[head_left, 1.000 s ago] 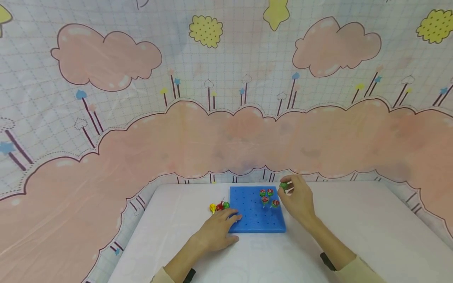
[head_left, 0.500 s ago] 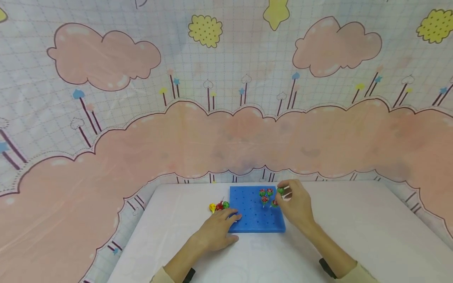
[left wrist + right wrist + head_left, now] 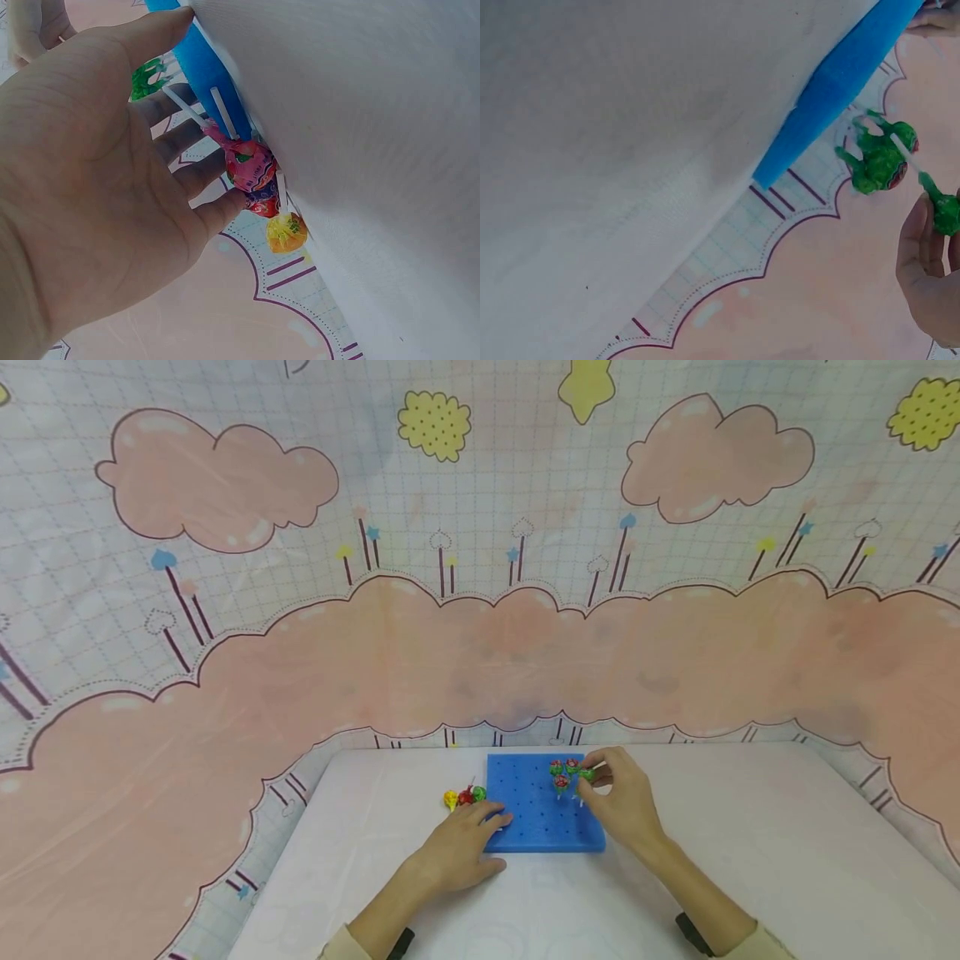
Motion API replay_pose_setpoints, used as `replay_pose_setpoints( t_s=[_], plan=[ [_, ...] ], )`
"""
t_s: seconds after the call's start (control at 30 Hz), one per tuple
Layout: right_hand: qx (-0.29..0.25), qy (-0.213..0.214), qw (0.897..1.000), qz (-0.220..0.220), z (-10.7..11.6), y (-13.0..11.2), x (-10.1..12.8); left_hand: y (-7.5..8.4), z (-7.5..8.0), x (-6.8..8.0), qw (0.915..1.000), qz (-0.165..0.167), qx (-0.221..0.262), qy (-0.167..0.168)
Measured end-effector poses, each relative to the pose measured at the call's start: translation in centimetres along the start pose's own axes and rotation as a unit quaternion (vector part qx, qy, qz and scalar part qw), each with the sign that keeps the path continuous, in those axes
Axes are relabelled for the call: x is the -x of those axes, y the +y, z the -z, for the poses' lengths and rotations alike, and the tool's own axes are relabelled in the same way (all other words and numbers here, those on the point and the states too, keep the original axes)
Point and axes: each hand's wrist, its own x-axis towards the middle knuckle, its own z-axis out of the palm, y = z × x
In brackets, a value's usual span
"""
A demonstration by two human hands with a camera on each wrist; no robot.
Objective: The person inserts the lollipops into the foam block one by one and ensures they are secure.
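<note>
My right hand [image 3: 626, 797] pinches a green-wrapped lollipop [image 3: 946, 214] between thumb and fingers, with its white stick pointing toward the blue pegboard [image 3: 540, 842]. It is over the board's right side. Several green-and-red lollipops [image 3: 561, 783] stand upright in holes there, one mostly hidden by the hand. My left hand [image 3: 457, 852] lies at the board's left edge, fingers loosely spread and gripping nothing. Beside its fingertips, in the left wrist view, are a pink-and-red lollipop [image 3: 251, 166] and a yellow lollipop [image 3: 286, 234].
On the white table [image 3: 720, 810], left of the board, a small group holds the yellow, a red [image 3: 466, 797] and a green lollipop [image 3: 479, 794], partly covered by my left hand. Rows of small holes run across the board. A patterned cloth [image 3: 495, 652] hangs behind the table.
My right hand has moved left and toward me with the green lollipop, from beyond the board's right edge to over its right side. The left hand has stayed still.
</note>
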Motion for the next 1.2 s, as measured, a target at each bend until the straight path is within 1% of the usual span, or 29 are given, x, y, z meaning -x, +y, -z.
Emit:
replay_pose_setpoints(
  t_s=[0.17, 0.37, 0.57, 0.7, 0.97, 1.2],
  plan=[
    [-0.01, -0.017, 1.0, 0.0, -0.2, -0.1, 0.2, 0.0, 0.1, 0.1, 1.0, -0.004, -0.002, 0.002],
    [-0.004, -0.019, 1.0, 0.008, -0.4, 0.0, 0.5, 0.1, 0.1, 0.2, 1.0, -0.005, -0.005, 0.002],
    [-0.008, -0.024, 1.0, -0.002, -0.2, -0.1, 0.9, 0.3, -0.1, 0.4, 0.9999, -0.004, -0.011, 0.005],
    [-0.002, -0.028, 1.0, -0.006, -0.1, -0.1, 1.1, 0.4, -0.2, 0.5, 0.9999, -0.002, -0.009, 0.006],
    [0.004, -0.032, 0.999, -0.001, 0.0, 0.1, 1.5, 0.7, -0.4, 0.6, 1.0, 0.006, -0.006, 0.004],
    [0.018, -0.037, 0.999, -0.008, 0.0, 0.0, 1.6, 0.7, -0.3, 0.7, 1.0, 0.004, -0.004, 0.006]
  ],
)
